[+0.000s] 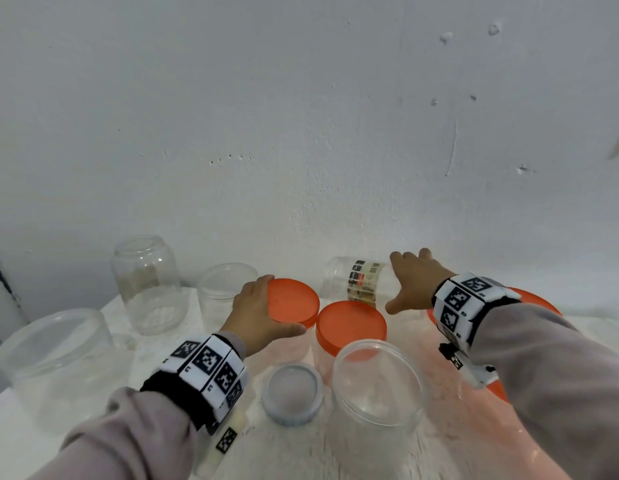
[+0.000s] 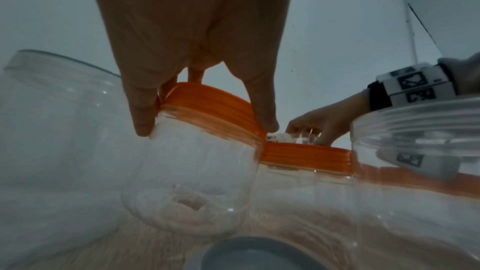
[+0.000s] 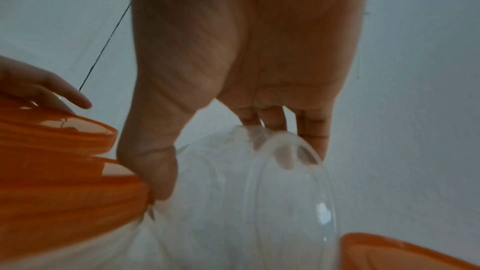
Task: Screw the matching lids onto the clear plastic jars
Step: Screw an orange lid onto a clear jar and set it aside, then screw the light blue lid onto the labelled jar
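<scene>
My left hand (image 1: 282,304) grips the orange lid (image 1: 297,299) of a clear jar (image 2: 192,182), thumb on the near rim and fingers on the far rim; the jar leans in the left wrist view. A second clear jar with an orange lid (image 1: 351,323) stands just right of it. Further back, a labelled clear jar (image 1: 363,282) lies on its side without a lid. My right hand (image 1: 399,284) reaches over its open end, fingers curled over the rim (image 3: 285,151) and thumb on its side. A grey-blue lid (image 1: 292,393) lies near the front.
A wide open jar (image 1: 377,382) stands at the front centre. A tall jar (image 1: 147,282), an open jar (image 1: 228,289) and a big jar (image 1: 55,358) are at the left. Loose orange lids (image 1: 536,299) lie under my right arm. A white wall stands close behind.
</scene>
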The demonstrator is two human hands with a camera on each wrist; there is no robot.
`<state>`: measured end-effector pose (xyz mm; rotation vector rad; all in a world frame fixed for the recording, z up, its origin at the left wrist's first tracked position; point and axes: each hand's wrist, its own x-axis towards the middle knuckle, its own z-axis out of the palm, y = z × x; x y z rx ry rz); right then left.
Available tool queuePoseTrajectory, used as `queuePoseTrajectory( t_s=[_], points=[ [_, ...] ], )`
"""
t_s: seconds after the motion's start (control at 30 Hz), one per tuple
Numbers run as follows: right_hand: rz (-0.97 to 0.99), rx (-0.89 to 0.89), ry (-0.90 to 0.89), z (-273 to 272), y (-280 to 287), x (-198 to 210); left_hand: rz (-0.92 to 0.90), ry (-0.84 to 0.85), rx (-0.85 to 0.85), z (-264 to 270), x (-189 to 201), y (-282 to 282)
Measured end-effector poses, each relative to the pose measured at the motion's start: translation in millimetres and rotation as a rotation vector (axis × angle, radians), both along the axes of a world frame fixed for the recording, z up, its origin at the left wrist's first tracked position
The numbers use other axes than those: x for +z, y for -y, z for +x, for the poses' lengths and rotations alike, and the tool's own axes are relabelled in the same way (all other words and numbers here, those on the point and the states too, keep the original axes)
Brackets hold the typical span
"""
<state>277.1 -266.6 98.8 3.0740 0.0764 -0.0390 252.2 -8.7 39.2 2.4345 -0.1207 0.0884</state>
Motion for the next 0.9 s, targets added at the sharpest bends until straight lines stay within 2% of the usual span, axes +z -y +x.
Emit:
queuePoseTrajectory(
  t_s=[0.17,0.37,0.5,0.6,0.8,0.9],
  points=[
    [0.050,-0.032,0.131,-18,6,12,0.038,-0.018,0.004,1,-1,12],
    [0.204,-0.101,0.149,-44,9,20,0.099,-0.078,0.013,-11,1,14],
    [0.276,-0.146,0.142,-63,12,22,0.258,-0.134,0.026,-39,-5,15],
    [0.345,-0.159,0.137,-75,13,24,0.358,-0.131,-0.038,-58,-16,18],
    [0.484,-0.142,0.143,-98,10,24,0.482,-0.301,-0.184,-71,-33,27],
    [0.569,-0.120,0.130,-107,8,25,0.593,-0.313,-0.217,-75,-37,31]
  ],
)
